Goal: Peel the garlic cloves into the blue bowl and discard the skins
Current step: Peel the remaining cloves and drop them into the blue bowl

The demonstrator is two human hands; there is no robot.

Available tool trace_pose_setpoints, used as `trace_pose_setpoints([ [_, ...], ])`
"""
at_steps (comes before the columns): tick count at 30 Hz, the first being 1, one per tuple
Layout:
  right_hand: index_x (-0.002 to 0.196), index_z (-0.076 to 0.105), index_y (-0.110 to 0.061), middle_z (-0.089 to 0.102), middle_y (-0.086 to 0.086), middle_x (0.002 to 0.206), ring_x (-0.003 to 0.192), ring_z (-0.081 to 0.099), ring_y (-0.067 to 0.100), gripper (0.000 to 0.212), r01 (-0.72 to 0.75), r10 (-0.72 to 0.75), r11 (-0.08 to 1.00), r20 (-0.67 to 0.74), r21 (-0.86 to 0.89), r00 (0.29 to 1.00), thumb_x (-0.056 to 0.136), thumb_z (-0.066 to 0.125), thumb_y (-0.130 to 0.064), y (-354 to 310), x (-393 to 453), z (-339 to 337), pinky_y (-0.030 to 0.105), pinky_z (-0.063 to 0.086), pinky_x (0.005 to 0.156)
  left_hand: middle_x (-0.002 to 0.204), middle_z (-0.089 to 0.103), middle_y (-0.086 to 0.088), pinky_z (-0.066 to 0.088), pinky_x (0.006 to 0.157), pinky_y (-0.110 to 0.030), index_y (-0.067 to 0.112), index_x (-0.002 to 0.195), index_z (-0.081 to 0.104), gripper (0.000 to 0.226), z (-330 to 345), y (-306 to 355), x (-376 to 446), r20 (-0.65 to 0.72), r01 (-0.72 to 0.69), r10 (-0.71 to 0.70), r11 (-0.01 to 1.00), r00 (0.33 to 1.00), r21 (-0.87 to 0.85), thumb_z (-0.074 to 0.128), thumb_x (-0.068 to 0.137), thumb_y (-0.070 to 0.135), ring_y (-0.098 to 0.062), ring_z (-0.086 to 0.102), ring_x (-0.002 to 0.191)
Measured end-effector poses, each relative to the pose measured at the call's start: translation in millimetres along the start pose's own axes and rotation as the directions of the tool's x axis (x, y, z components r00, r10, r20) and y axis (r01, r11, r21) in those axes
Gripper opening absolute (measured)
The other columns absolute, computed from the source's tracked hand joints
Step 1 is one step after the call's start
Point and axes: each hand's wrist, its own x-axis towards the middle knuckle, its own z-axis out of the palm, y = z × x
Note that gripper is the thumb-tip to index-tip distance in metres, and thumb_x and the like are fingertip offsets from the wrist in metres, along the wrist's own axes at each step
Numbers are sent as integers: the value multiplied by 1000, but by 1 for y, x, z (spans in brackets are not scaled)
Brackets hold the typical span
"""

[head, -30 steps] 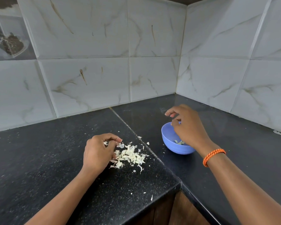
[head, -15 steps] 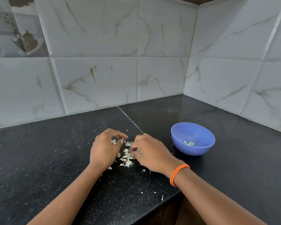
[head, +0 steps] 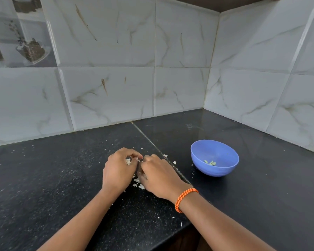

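A blue bowl stands on the black counter to the right, with a few peeled garlic cloves in its bottom. Left of it, my left hand and my right hand are pressed together over a pile of pale garlic skins, which they mostly hide. My left fingers curl around a small white garlic piece. My right fingertips meet them at that spot; what they pinch is hidden. An orange braided band is on my right wrist.
The black stone counter has a seam running diagonally between hands and bowl. Loose skin flakes lie scattered around. Tiled walls meet in a corner behind. The counter's front edge drops off at bottom centre.
My right hand has left the bowl and come left to the skin pile, meeting my left hand. The view has shifted, so the bowl now appears further right.
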Motion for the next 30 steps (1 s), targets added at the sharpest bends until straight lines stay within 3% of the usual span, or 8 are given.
trace_pose_setpoints([
  [4,118,65,-10,58,8,121,110,52,25,22,11,-11,1000,2,-14,1000,106,55,-24,-1,5,0,38,43,83,100,73,25,54,75,-31,44,91,77,29,-1,3,-3,-41,-20,19,1000,999,-24,72,97,16,1,67,95],
  [8,103,64,-18,68,-2,98,87,65,17,15,-112,138,970,-106,217,985,109,53,-26,9,4,-9,45,57,78,104,70,23,53,67,-30,45,108,75,33,-2,8,-7,-92,-73,70,997,993,-26,71,98,15,-3,64,76],
  [11,96,64,-24,70,-8,82,71,67,9,10,-171,260,915,-208,366,943,105,61,-22,27,0,-15,40,60,68,106,69,25,55,69,-31,45,108,76,33,-1,11,-9,-88,-100,98,995,991,-21,72,97,14,-2,65,81],
  [18,93,79,-18,77,-6,82,75,73,9,13,-124,362,680,-183,723,914,86,87,-9,49,-20,-21,20,58,67,100,76,20,57,73,-38,42,97,79,16,3,15,-14,96,-170,185,976,978,-139,77,97,26,-12,67,79],
  [22,90,80,-16,78,-5,81,77,76,15,12,-76,350,642,-203,763,914,84,91,-15,49,-28,-21,35,66,69,88,77,15,47,64,-29,36,94,81,2,6,19,-16,197,-153,198,963,960,-222,81,95,37,-7,60,65],
  [25,88,82,-15,78,-2,79,72,76,21,9,-60,362,614,-214,787,907,86,90,-17,50,-32,-18,43,67,67,83,79,7,55,70,-41,30,87,82,8,5,21,-16,226,-98,175,944,958,-315,83,95,32,-21,70,72],
  [27,94,84,-14,79,-2,82,74,77,22,1,-53,358,603,-211,796,909,92,83,-14,52,-34,-14,43,67,69,82,79,7,57,74,-43,28,85,81,10,5,22,-16,216,-81,157,942,964,-326,83,95,29,-24,72,75],
  [30,108,82,-16,81,-4,88,83,79,15,18,-78,379,633,-221,770,898,103,67,-8,55,-34,-7,30,65,72,79,78,8,60,72,-44,29,83,80,14,6,17,-13,126,-81,121,956,985,-282,82,96,27,-18,70,69],
])
